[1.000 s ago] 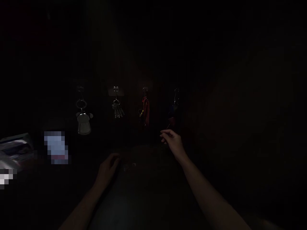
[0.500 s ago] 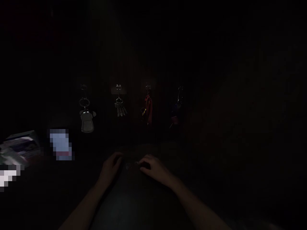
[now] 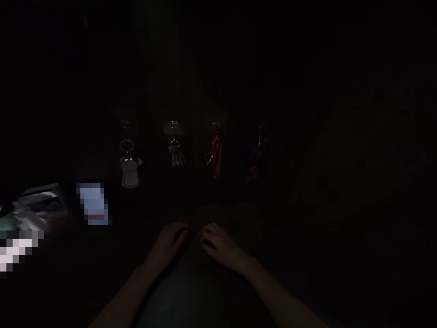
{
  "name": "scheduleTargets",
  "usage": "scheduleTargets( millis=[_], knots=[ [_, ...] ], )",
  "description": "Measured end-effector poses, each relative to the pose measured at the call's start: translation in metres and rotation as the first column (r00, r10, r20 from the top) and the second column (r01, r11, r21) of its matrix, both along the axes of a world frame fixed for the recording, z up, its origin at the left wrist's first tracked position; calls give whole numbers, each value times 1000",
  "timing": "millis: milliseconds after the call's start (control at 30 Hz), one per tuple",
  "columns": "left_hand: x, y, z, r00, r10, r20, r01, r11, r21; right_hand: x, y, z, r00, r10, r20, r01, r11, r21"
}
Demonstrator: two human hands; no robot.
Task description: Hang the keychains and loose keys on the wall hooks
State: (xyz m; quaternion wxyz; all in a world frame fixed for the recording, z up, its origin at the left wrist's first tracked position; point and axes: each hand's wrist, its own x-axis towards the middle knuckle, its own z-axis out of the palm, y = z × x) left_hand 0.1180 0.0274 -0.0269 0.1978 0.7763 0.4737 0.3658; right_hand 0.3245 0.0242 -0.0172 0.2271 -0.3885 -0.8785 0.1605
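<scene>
In deep gloom, my left hand (image 3: 170,239) is low over a dark surface, its thumb and fingertips drawn closely together. Facing it, a short gap away, my right hand (image 3: 218,243) has curled fingers closed near the thumb. Whatever lies at the fingertips of either hand is too small and dark to name. Behind them hang a bunch of keys (image 3: 176,157), a pale figure-shaped keyring (image 3: 130,173), a red strap (image 3: 217,157) with a yellow bit beside it, and a dark bundle with a reddish tag (image 3: 253,171).
Metal hooks (image 3: 174,124) carry the hanging things in a row. At the left stand a blurred-out bright panel (image 3: 94,203) and a box (image 3: 48,202) with crumpled wrapping beside it. A second blurred-out white patch (image 3: 17,250) lies at the left edge.
My left hand has moved right, closer to my right hand, and now covers where a small faint shiny thing lay between them. The view has shifted slightly, moving the background rightward.
</scene>
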Motion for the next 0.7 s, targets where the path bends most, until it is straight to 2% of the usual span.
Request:
scheduleTargets(
  millis=[100, 200, 333, 467, 633, 700],
  knots=[
    [5, -7, 8, 997, -80, -19, 79, 995, -53, -2, -1, 4, 983, -9, -181, 10, 1000, 5],
    [11, -15, 16, 987, -139, 78, 150, 973, -174, -4, -4, 9, 939, -57, -338, 53, 998, -20],
    [18, -22, 19, 954, -148, 261, 229, 921, -315, -7, -7, 14, 887, -95, -453, 90, 995, -31],
    [24, -23, 19, 927, -164, 336, 286, 890, -354, -8, -7, 15, 828, -151, -540, 155, 987, -37],
    [24, -20, 25, 934, -128, 332, 259, 886, -385, -7, -1, 13, 709, -361, -606, 268, 933, -241],
    [24, -20, 28, 933, -99, 347, 241, 887, -394, -7, 3, 11, 663, -408, -628, 271, 913, -306]
  ],
)
